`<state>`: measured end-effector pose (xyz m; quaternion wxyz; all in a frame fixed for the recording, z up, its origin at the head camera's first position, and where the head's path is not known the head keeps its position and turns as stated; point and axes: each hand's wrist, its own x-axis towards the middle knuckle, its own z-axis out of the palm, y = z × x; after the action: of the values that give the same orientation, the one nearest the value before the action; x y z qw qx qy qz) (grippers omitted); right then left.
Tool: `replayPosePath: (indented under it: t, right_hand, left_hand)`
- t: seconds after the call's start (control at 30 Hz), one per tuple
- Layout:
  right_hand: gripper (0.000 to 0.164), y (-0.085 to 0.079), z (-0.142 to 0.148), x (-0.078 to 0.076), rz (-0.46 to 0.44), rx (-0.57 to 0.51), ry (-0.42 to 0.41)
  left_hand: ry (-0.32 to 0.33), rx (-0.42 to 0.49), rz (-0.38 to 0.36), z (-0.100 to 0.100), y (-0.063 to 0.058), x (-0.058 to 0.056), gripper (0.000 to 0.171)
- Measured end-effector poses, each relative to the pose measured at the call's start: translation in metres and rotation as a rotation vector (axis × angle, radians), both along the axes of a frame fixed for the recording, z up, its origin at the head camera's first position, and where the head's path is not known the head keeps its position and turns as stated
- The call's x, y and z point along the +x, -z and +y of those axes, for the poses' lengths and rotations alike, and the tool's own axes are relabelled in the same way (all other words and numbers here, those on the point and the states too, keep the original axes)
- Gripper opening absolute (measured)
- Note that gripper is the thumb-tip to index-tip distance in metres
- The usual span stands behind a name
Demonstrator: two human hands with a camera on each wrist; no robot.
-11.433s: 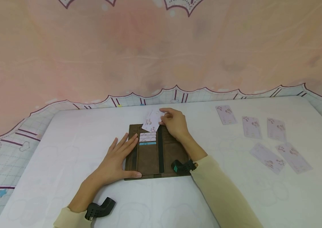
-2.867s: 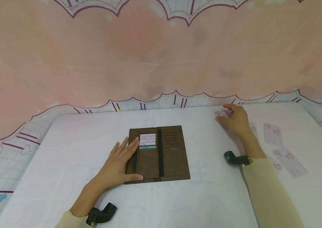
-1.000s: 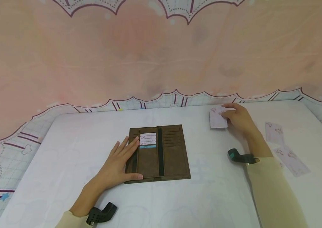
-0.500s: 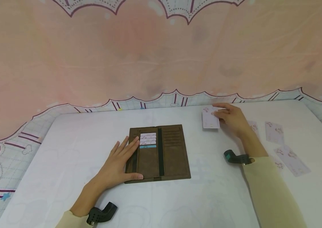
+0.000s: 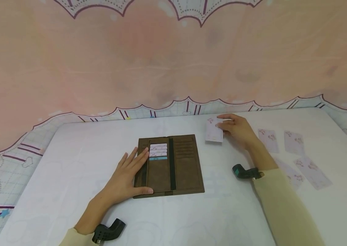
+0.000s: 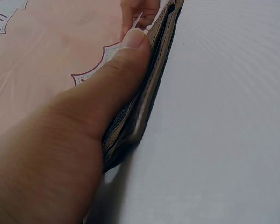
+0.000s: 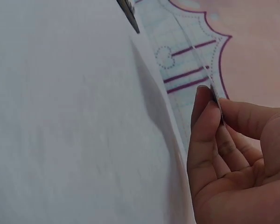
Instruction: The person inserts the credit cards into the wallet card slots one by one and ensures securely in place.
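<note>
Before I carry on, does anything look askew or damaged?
Nothing looks damaged; only the two nearer pale-lilac printed rectangular cards look askew, slanting at right on the white table, unlike the straighter pair beyond.

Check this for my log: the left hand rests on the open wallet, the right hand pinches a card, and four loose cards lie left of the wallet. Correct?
One slip: the four loose cards lie right of the wallet, as the head view shows. The left hand does rest on the open wallet, and the right hand pinches a card.
</note>
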<state>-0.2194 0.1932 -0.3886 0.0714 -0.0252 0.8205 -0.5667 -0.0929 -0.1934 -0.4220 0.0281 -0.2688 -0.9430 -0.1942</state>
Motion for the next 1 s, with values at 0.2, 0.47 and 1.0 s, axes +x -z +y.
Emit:
replayPosePath:
  t: [0.2, 0.47, 1.0]
  right_hand:
    - [0.043, 0.000, -0.022, 0.000, 0.002, 0.035, -0.070]
    - [0.039, 0.004, -0.049, 0.005, -0.058, -0.082, -0.090]
    - [0.034, 0.012, -0.068, 0.011, 0.007, -0.031, -0.172]
  left_hand:
    - [-0.005, -0.002, -0.001, -0.001, 0.001, 0.001, 0.112]
    - [-0.003, 0.012, -0.006, -0.001, 0.003, 0.001, 0.112]
    - [-0.003, -0.006, -0.004, 0.000, 0.000, 0.001, 0.111]
